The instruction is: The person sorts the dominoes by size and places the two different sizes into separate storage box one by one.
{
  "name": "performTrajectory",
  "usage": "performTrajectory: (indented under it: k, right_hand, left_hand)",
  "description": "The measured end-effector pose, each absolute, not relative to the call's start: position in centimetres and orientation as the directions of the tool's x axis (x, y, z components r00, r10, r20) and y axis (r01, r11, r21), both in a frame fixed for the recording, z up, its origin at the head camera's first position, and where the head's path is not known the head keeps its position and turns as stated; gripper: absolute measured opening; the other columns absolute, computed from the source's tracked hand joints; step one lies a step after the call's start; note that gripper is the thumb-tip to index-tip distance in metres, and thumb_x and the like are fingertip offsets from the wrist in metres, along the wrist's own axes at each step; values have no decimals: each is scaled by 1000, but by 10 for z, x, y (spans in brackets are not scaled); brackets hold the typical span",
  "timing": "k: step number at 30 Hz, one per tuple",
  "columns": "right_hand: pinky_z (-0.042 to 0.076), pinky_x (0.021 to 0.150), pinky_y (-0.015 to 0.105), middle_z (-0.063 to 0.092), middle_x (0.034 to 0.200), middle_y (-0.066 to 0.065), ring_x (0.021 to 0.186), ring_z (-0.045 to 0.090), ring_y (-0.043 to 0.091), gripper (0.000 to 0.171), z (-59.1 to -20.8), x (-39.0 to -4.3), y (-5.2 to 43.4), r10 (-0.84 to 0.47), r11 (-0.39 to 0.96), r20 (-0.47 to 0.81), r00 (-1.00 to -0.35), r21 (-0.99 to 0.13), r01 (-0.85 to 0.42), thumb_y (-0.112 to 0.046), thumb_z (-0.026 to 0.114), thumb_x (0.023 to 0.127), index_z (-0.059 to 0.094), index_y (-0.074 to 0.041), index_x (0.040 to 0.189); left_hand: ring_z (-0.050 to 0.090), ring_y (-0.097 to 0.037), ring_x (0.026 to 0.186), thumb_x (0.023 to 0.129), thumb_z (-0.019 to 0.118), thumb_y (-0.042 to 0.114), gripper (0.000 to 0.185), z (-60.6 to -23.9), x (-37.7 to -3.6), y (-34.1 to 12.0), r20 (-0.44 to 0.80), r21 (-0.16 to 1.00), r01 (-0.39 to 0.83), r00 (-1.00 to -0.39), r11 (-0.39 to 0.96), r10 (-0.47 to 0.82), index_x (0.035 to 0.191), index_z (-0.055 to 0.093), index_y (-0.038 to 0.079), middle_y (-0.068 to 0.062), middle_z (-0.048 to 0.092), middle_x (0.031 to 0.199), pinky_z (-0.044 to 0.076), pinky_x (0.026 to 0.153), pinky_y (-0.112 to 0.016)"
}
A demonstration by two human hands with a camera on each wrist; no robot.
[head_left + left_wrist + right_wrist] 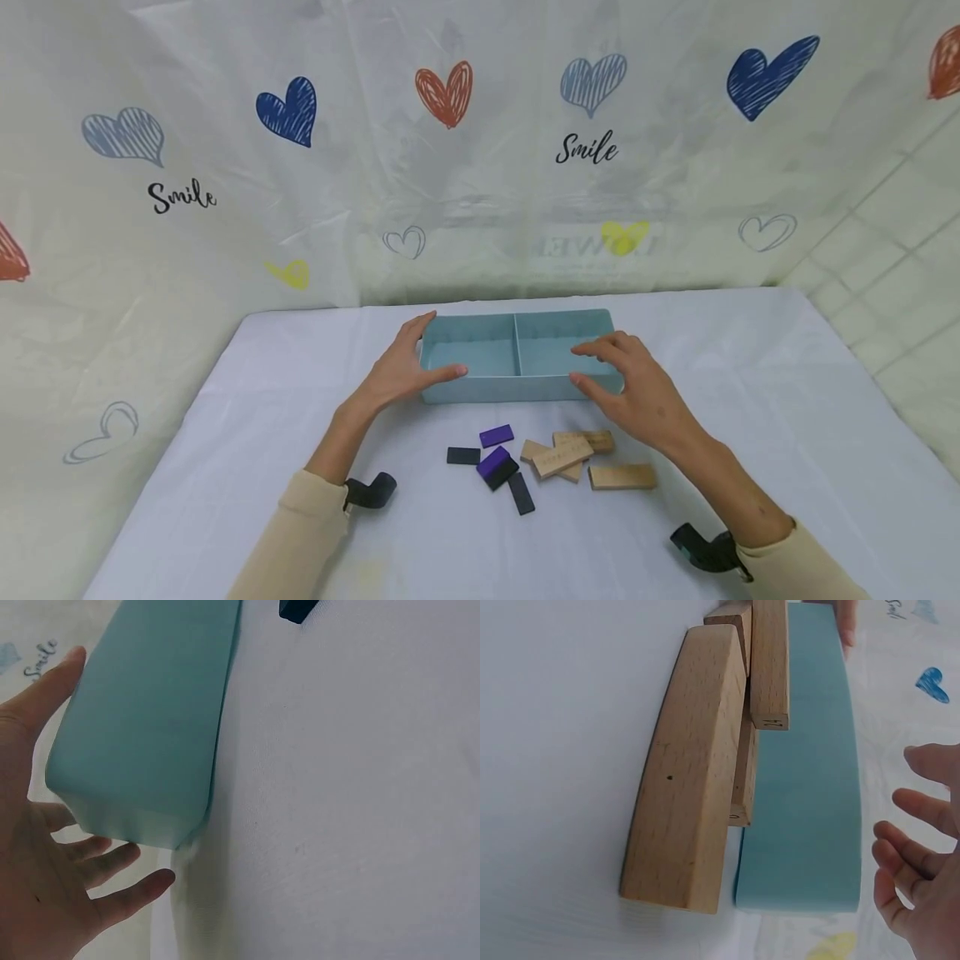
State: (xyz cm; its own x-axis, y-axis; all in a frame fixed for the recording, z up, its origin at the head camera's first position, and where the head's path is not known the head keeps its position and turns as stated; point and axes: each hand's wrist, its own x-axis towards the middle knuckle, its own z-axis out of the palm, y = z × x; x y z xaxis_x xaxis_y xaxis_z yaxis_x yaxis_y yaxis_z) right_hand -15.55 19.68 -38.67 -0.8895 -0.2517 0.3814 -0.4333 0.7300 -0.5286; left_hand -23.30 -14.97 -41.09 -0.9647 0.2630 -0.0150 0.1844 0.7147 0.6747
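Note:
A light blue tray (517,389) with one divider and two compartments stands toward the back of the table. At its left end is my left hand (392,372), fingers spread along the end wall and thumb over the front rim. In the left wrist view these fingers (112,864) are extended beside the tray's end. My right hand (641,392) hovers over the tray's right end, thumb and fingers apart and nothing between them. Between the hands and nearer the front lie several plain wooden blocks (622,477), some stacked crosswise, one marked with a number.
Left of the wooden blocks are several small dark pieces: a purple block (497,435), a black block (463,456), another black block (521,493) and an overlapping purple and black pair. A white cloth (750,400) covers the table. Behind hangs a sheet (510,183) printed with hearts.

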Motion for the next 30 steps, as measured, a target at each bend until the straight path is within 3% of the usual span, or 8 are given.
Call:
performTrajectory:
  k: [4, 11, 17, 30]
  right_hand:
    - [55, 88, 53, 66, 123, 9, 113, 59, 28, 31, -389, -155, 195, -266, 715, 394, -880, -531, -454, -21, 77, 95, 72, -15, 126]
    - [52, 76, 33, 66, 115, 1, 99, 59, 15, 32, -392, -154, 194, -295, 693, 423, -857, -523, -496, -17, 79, 94, 73, -16, 125]
    - [51, 71, 31, 64, 107, -6, 88, 52, 2, 32, -393, -150, 197, -319, 652, 443, -838, -539, -533, -11, 80, 91, 73, -18, 122]
    - [51, 73, 23, 66, 100, -10, 83, 59, -2, 29, -397, -142, 197, -368, 597, 423, -828, -575, -559, -9, 82, 89, 76, -18, 115]
  left_hand:
    - [35, -32, 157, 79, 81, 65, 117, -410, -232, -154, -29, 687, 171, -965, 706, 262, 168, 18, 24, -7, 21, 174, 37, 121, -61]
    - [35, -31, 157, 77, 84, 63, 119, -411, -232, -162, -72, 729, 133, -961, 672, 268, 168, 16, 30, -6, 21, 174, 39, 120, -60]
    - [33, -31, 158, 77, 84, 65, 122, -407, -231, -164, -104, 732, 134, -947, 668, 304, 169, 9, 33, -4, 17, 176, 36, 122, -62]
    - [31, -32, 159, 79, 86, 56, 123, -405, -231, -166, -142, 782, 90, -938, 616, 317, 169, 6, 31, -3, 13, 177, 38, 120, -62]
